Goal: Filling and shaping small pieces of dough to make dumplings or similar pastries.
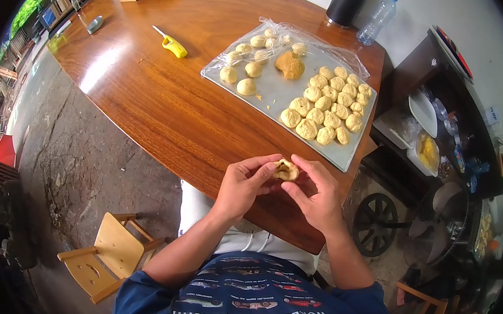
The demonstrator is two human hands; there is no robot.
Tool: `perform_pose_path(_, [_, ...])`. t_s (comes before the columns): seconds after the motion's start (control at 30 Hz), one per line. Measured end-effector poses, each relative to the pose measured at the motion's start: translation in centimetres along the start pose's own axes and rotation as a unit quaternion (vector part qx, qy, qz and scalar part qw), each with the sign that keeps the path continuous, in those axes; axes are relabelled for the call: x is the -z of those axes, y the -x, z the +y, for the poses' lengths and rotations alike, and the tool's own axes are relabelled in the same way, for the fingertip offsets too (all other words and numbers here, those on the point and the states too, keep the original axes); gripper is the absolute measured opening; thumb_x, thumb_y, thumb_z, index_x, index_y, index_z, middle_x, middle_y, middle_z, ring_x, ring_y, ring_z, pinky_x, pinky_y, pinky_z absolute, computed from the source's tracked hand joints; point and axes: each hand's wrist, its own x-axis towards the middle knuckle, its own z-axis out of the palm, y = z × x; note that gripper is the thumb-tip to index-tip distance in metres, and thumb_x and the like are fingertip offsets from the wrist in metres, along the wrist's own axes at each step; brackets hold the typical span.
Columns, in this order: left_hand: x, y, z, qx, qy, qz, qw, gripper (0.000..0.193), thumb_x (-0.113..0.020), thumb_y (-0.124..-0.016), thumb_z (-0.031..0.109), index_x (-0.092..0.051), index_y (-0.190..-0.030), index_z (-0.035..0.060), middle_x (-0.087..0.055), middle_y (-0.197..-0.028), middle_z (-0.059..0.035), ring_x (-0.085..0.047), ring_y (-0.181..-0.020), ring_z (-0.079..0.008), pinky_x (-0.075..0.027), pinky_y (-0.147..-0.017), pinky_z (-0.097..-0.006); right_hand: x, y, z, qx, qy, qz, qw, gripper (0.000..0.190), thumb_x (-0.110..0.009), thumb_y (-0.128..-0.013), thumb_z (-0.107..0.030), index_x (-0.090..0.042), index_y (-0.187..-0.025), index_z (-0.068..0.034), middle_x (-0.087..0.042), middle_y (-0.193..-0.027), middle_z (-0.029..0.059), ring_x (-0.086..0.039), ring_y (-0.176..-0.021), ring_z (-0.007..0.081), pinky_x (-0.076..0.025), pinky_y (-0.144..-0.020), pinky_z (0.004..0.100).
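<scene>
Between my two hands, above the near edge of the wooden table [152,98], is a small piece of dough [289,171] shaped like a cup, with a hollow facing up. My left hand [247,182] pinches its left rim between thumb and fingers. On the other side my right hand [315,192] curls its thumb and index finger about the dough. Beyond them lies a metal tray [269,106]. Smooth dough balls [246,87] are spread on its far left part, and rougher, closely packed dough balls [315,115] fill the right. A brown lump of filling [289,65] rests between these groups.
Clear plastic wrap [322,45] covers the tray's far side. Behind it stand a black flask [347,0] and a plastic bottle [377,20]. A yellow lighter [173,46] lies farther left. A wooden chair [111,250] is at left, a standing fan [436,221] at right.
</scene>
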Motion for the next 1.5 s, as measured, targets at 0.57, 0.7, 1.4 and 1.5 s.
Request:
perform_pose_path(0.57, [3.7,-4.8,7.2,-0.117,-0.28,-0.064,0.951,0.049,-0.065,-0.113,0.033,-0.062,-0.149,-0.0003,-0.074,-0.124,-0.0074,-0.069,-0.107,-0.0137,-0.058,-0.093,-0.031,1.2,1.8,5.6,-0.198,-0.329,0.006,0.923,0.036,-0.079,-0.102,-0.005,-0.067,-0.135,0.005,-0.077,-0.111,0.0093,-0.073,-0.092,0.012,-0.062,-0.083,0.0275])
perform_pose_path(0.7, [1.6,-3.9,5.3,0.023,-0.222,-0.164,0.961,0.045,-0.062,-0.115,0.032,-0.067,-0.146,-0.0005,-0.077,-0.12,-0.0083,-0.072,-0.101,-0.0131,-0.062,-0.089,-0.0314,1.4,1.6,4.2,-0.197,-0.398,-0.013,0.896,0.035,-0.077,-0.103,-0.004,-0.067,-0.135,0.006,-0.076,-0.111,0.0111,-0.074,-0.093,0.0148,-0.063,-0.081,0.0295])
perform_pose_path(1.4, [0.7,-1.2,0.3,0.011,-0.054,-0.138,0.989,0.038,-0.068,-0.11,0.013,-0.067,-0.145,-0.0003,-0.077,-0.116,-0.0064,-0.071,-0.093,-0.0124,-0.063,-0.086,-0.0311,1.0,2.8,3.5,-0.144,-0.3,-0.017,0.943,0.034,-0.076,-0.103,-0.001,-0.062,-0.134,0.003,-0.073,-0.118,0.0096,-0.072,-0.104,0.0131,-0.061,-0.088,0.0281])
perform_pose_path(1.5, [0.9,-0.9,-0.3,0.003,-0.051,-0.129,0.99,0.038,-0.069,-0.11,0.015,-0.067,-0.144,-0.0002,-0.077,-0.116,-0.0063,-0.07,-0.093,-0.0122,-0.062,-0.085,-0.0306,1.0,3.0,2.4,-0.106,-0.245,-0.035,0.963,0.039,-0.076,-0.101,0.003,-0.062,-0.137,0.003,-0.07,-0.124,0.0107,-0.072,-0.105,0.0137,-0.062,-0.091,0.0291])
